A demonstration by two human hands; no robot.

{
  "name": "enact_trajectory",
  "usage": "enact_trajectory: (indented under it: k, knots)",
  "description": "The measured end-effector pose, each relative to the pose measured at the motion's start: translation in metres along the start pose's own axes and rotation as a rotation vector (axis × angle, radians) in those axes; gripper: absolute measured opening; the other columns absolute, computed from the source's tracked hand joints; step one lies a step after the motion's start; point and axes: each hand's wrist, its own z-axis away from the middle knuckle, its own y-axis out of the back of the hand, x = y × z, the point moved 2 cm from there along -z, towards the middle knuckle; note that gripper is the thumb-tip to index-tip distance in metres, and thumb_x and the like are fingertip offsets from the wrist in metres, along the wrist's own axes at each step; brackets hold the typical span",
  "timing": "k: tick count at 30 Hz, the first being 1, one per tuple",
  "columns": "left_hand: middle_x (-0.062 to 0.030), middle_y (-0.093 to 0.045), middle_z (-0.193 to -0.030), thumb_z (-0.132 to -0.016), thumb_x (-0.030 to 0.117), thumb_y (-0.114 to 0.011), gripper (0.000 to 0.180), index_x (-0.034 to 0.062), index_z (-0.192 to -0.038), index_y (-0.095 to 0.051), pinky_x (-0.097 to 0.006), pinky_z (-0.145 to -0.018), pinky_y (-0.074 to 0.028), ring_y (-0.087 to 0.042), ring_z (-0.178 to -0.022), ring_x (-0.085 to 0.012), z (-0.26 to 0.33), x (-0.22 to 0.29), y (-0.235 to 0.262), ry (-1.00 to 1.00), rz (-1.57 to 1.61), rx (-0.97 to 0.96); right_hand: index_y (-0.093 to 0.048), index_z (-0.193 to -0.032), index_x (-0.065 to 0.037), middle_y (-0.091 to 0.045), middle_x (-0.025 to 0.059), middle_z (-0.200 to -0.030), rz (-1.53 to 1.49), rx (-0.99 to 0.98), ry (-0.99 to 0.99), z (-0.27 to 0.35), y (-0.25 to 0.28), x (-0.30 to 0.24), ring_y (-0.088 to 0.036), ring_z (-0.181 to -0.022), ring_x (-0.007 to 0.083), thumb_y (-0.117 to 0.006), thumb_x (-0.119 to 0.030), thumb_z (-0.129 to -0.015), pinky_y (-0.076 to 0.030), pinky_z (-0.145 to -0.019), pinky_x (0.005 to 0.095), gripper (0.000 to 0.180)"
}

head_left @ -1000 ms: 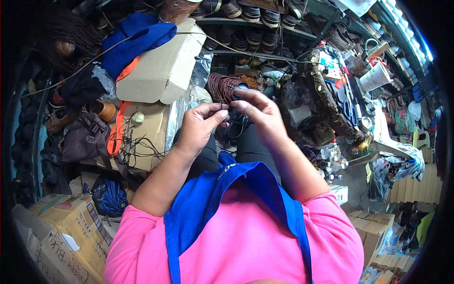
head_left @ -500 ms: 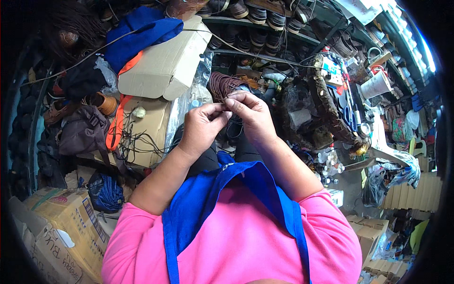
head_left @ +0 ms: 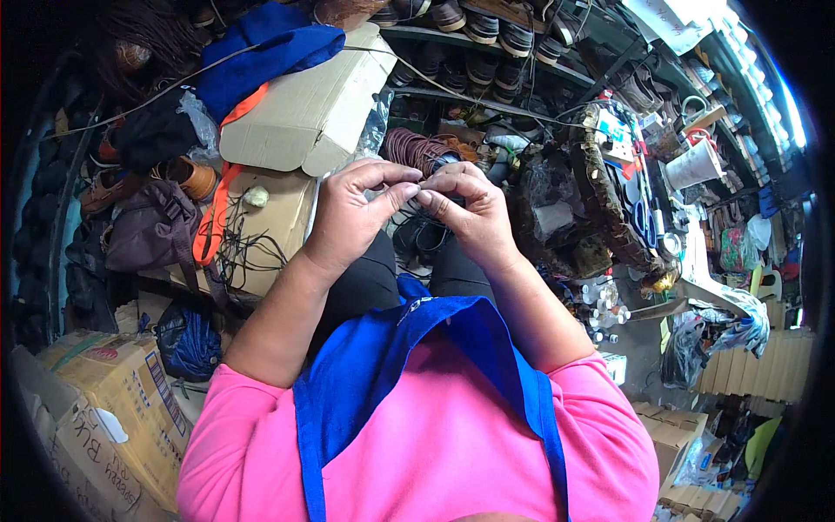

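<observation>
My left hand (head_left: 358,209) and my right hand (head_left: 470,209) meet fingertip to fingertip in front of my lap. Both pinch at something too thin or small to make out; their fingers are closed. Just beyond them lies a coil of brown cord (head_left: 419,148). Below the hands, a dark looped object (head_left: 422,235) shows between my knees. A blue apron (head_left: 374,357) covers my lap and chest.
On the left are a cardboard piece (head_left: 300,113), an orange strap (head_left: 211,226), a tangle of black cord (head_left: 248,248) and a dark bag (head_left: 156,226). Shoes (head_left: 480,74) fill shelves at the back. A tool stand with scissors (head_left: 642,217) is at the right.
My left hand has shifted slightly left and up, and its fingers have straightened. The right hand's fingers have changed their bend, and the fingertips still meet.
</observation>
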Motion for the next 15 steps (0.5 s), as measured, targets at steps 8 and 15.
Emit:
enact_trajectory:
  k: [8, 15]
  knots:
    - [-0.0085, -0.063, -0.083, -0.076, 0.001, -0.066, 0.008, 0.0003, -0.084, -0.065, -0.027, -0.07, -0.047, -0.061, -0.078, -0.017, -0.001, 0.01, -0.001, -0.164, -0.269, -0.04, -0.067, -0.079, -0.003, -0.059, 0.0052, -0.08, 0.073, -0.008, 0.031, 0.002, 0.001, 0.001, -0.056, -0.08, 0.0145, -0.071, -0.008, -0.074, -0.044, -0.071, 0.0267, 0.009]
    - [-0.0079, -0.058, -0.078, -0.082, 0.003, -0.059, 0.006, 0.0, -0.08, -0.054, -0.028, -0.067, -0.045, -0.057, -0.072, -0.0186, 0.0, 0.005, -0.011, -0.176, -0.338, 0.003, -0.066, -0.077, -0.002, -0.058, 0.0048, -0.079, 0.03, -0.02, -0.01, 0.004, 0.0, 0.001, -0.055, -0.077, 0.014, -0.071, -0.009, -0.074, -0.044, -0.07, 0.0267, 0.009]
